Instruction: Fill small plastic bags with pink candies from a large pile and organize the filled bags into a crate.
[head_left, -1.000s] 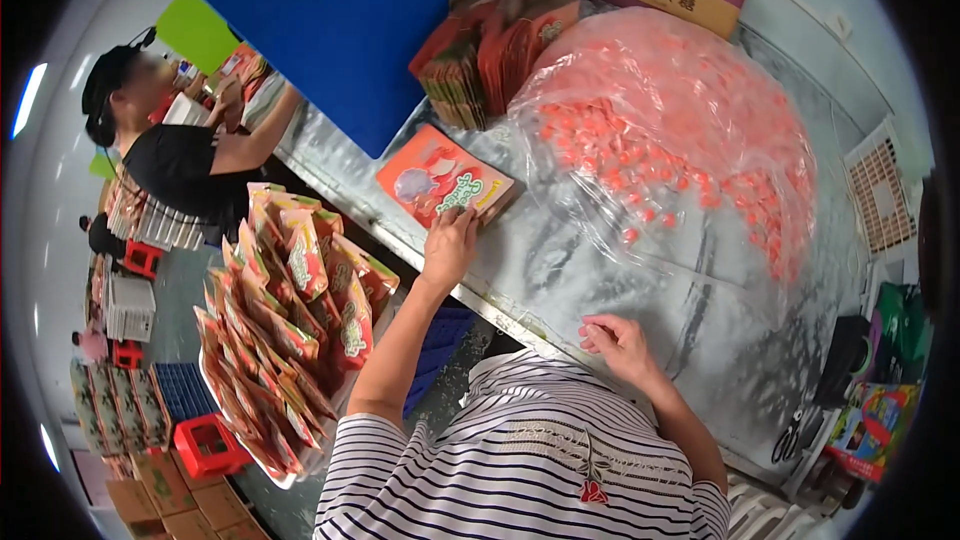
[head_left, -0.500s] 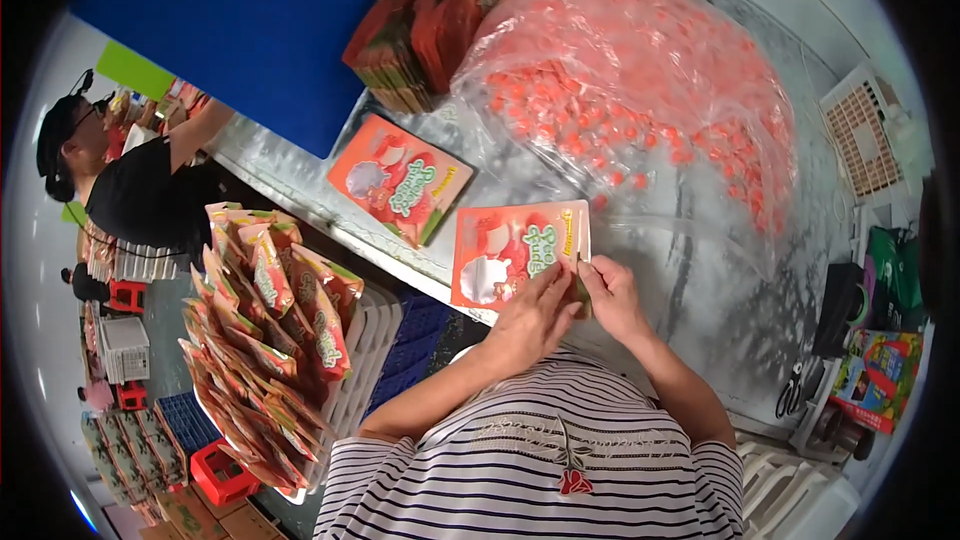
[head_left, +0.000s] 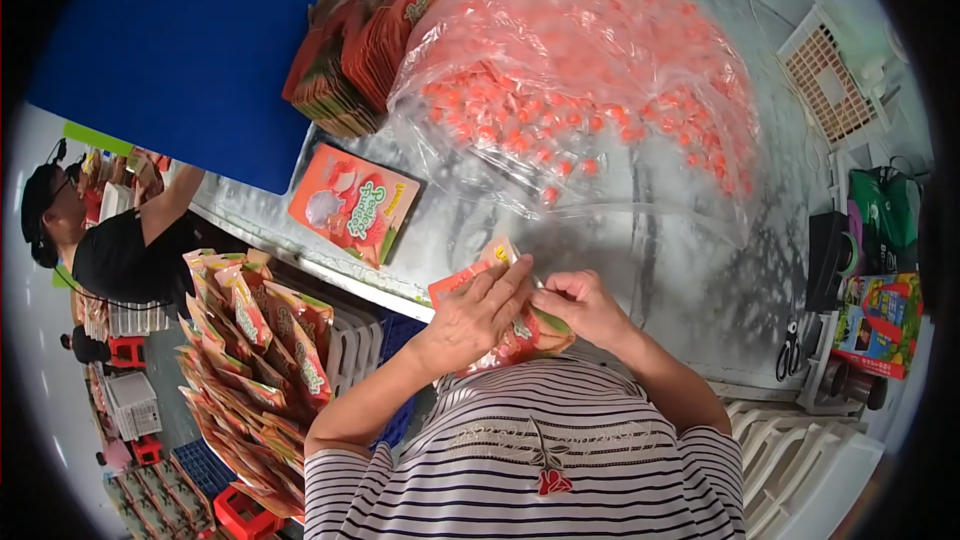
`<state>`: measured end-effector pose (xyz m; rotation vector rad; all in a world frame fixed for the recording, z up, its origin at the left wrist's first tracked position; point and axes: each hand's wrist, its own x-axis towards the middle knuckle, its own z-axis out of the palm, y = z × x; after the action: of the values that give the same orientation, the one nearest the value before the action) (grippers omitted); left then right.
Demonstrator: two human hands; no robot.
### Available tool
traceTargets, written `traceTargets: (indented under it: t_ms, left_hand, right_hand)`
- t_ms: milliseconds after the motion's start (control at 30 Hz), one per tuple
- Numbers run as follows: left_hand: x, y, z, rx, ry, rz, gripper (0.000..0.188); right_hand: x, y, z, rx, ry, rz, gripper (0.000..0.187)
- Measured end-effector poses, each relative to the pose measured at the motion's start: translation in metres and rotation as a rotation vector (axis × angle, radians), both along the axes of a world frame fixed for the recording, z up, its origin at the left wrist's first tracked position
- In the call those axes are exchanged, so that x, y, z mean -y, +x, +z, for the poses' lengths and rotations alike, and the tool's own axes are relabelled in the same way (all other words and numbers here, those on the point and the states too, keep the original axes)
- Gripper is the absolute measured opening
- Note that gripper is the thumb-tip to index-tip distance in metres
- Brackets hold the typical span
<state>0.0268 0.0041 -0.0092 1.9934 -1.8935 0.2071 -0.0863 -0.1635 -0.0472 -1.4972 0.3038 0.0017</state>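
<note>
A red-orange candy pouch (head_left: 535,338) is tilted close to my striped shirt, just over the table's near edge. My left hand (head_left: 470,318) lies across its face, thumb and fingers gripping it near the top. At the pouch's right-hand edge, my right hand (head_left: 585,302) is closed in a pinch, its fingertips partly hidden. A matching pouch or small pile of them (head_left: 355,205) lies flat to the left. Beyond, a large clear plastic bag (head_left: 590,50) spreads over the table, full of small red wrapped candies.
Bundled flat pouches (head_left: 370,45) stand beside a blue board (head_left: 190,50). At lower left, a crate holds many upright pouches (head_left: 255,370). Scissors (head_left: 790,350) hang at right near a beige basket (head_left: 828,75). A co-worker in black (head_left: 125,260) is at far left.
The pouch has come off the table and tilted toward my body. My left hand has moved up over its face, and my view has shifted slightly to the right.
</note>
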Motion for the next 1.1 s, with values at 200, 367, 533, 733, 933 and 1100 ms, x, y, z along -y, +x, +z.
traceTargets:
  t_ms: [200, 367, 533, 733, 933, 1100]
  left_hand:
    - [-0.004, 0.001, 0.011, 0.091, 0.08, -0.064, 0.045]
    - [-0.004, -0.004, 0.009, 0.087, 0.25, -0.184, 0.035]
    - [0.002, -0.015, 0.01, 0.086, 0.329, -0.157, 0.025]
    - [0.007, -0.013, 0.01, 0.027, 0.338, -0.158, 0.019]
    - [0.013, -0.005, 0.002, 0.016, 0.389, -0.211, 0.018]
    - [0.004, -0.011, -0.009, -0.179, 0.352, -0.226, 0.019]
  right_hand:
    - [0.001, -0.004, -0.009, -0.1, 0.067, 0.018, 0.032]
    - [0.0, -0.002, 0.003, -0.028, -0.332, 0.156, 0.021]
    - [0.002, -0.002, 0.01, 0.022, -0.522, 0.306, 0.012]
    - [0.004, 0.004, 0.002, 0.037, -0.588, 0.236, 0.008]
    - [0.005, 0.012, -0.014, 0.075, -0.613, 0.273, 0.011]
    - [0.0, 0.011, -0.015, -0.026, -0.621, 0.358, 0.013]
